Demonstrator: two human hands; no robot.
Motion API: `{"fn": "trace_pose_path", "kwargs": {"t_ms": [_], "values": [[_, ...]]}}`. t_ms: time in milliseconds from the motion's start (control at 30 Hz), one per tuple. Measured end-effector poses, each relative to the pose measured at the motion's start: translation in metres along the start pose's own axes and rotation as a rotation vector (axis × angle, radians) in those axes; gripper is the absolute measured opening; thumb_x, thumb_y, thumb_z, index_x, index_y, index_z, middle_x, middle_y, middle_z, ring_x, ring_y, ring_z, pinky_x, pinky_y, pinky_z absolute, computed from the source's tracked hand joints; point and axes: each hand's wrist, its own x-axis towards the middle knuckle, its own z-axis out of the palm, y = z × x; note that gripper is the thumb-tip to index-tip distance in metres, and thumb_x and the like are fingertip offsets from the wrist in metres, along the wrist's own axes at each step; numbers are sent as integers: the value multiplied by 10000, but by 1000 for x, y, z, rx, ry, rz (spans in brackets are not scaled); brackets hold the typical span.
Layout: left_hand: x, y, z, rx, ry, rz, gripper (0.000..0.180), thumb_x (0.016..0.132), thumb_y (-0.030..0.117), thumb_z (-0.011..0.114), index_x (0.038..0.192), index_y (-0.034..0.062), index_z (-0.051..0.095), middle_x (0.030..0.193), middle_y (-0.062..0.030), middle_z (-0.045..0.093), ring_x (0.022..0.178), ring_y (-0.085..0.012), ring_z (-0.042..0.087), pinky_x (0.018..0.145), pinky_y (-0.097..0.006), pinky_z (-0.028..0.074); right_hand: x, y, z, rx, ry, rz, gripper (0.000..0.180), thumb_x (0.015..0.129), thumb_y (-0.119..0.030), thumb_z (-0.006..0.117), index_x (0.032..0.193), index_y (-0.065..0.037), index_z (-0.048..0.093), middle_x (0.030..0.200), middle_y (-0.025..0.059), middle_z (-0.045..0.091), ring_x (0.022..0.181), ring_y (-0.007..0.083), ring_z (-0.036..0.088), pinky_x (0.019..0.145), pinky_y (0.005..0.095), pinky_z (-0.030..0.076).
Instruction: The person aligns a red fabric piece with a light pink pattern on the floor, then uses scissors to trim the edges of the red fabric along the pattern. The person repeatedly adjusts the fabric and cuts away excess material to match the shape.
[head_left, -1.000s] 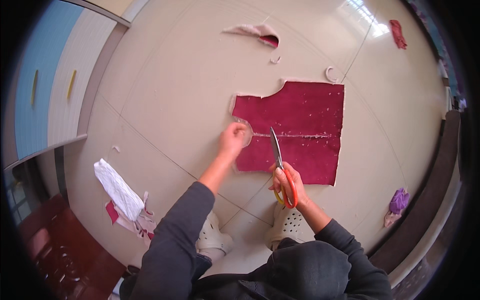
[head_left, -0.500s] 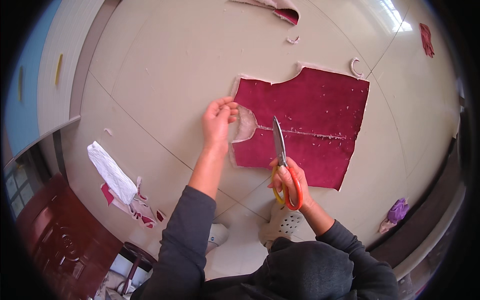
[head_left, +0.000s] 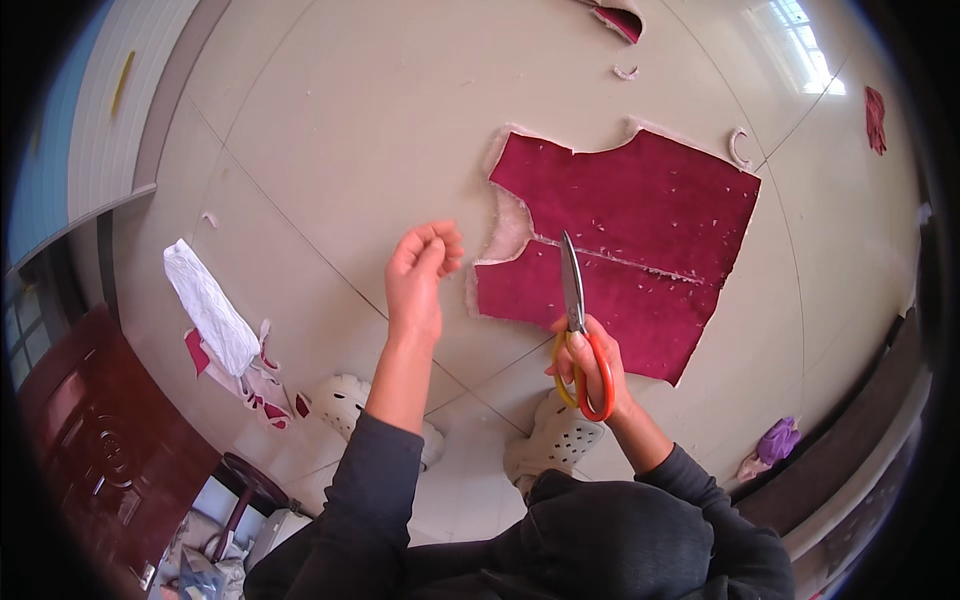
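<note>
Crimson cloth (head_left: 640, 250) lies spread flat on the pale tiled floor (head_left: 330, 120), a cut panel with a scooped notch in its top edge and a pale backing showing along its left side. Everything reads off that panel. Over its lower left part, the right hand (head_left: 590, 365) is wrapped round the orange handles of a pair of scissors (head_left: 578, 330), fingers through the loops, the steel blades brought together and pointing up toward the faint line that crosses the panel from left to right. Just left of the panel, the left hand (head_left: 420, 280) hovers above the floor, fingers loosely curled, holding nothing and not touching the fabric.

My read: this is a pause within the cutting, blades lifted off the work and the helper hand off the cloth. A next cut would call for the free hand to press or lift the panel's left edge so the fabric stays taut, and for the blades to part and meet the edge squarely.

Around the panel: small trimmed slivers (head_left: 738, 150) lie just above its top right corner, a red-and-pale offcut (head_left: 618, 18) well above it, white cloth with red scraps (head_left: 215, 315) well to its left, and a purple rag (head_left: 778, 440) down to its lower right. Two white clogs (head_left: 560, 440) sit just below the panel.
</note>
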Motion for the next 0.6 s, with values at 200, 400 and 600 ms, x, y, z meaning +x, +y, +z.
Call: {"fn": "trace_pose_path", "kwargs": {"t_ms": [200,400,600], "values": [[-78,24,4,-195,-273,130,189,934,108,516,1085,36,604,1012,-77,615,835,-168,562,732,-298,442,-17,26,-2,-166,-52,116,304,941,-280,600,1136,-56,536,751,-28,529,633,95,503,678,278,490],[-164,113,31,-656,-1063,347,61,894,85,575,858,63,618,855,-102,573,676,-208,503,590,-332,437,-26,53,25,-798,-235,3,431,849,-344,700,1153,-75,554,710,152,620,687,297,633,657,375,504],[-208,119,52,-851,-986,337,50,771,-9,739,817,-21,725,958,-173,654,828,-215,584,661,-251,483,-33,85,38,-842,-369,-100,432,845,-376,669,1153,-89,570,736,165,657,716,373,646,645,451,512]]}}
